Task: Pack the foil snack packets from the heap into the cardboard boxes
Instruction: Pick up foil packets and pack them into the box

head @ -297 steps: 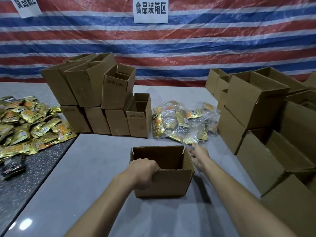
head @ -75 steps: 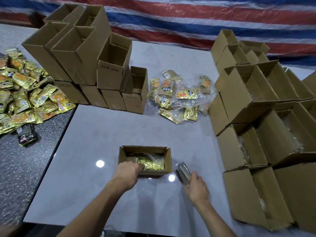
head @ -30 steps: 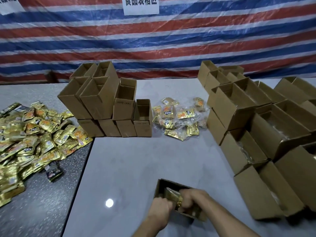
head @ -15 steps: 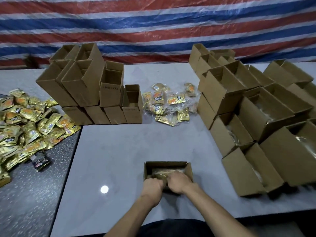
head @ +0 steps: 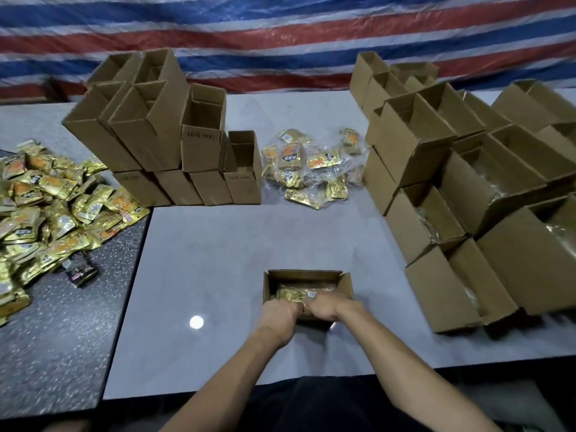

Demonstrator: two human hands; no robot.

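Left hand [head: 280, 310], right hand [head: 325, 307], gripping foil packets [head: 294, 294], inside box [head: 346, 283]

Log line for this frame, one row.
phase: packing | left hand: grips gold foil snack packets | right hand: grips same packets | location: inside small open brown cardboard box

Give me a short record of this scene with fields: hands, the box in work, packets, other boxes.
Left hand: grips the foil packets inside the open box
Right hand: grips the same packets, beside the left hand
Heap: loose gold packets on the dark table, left
Clear bag: more packets, on the light table, centre back
Left boxes: stacked, open, empty as far as visible
Right boxes: stacked, some with clear plastic inside
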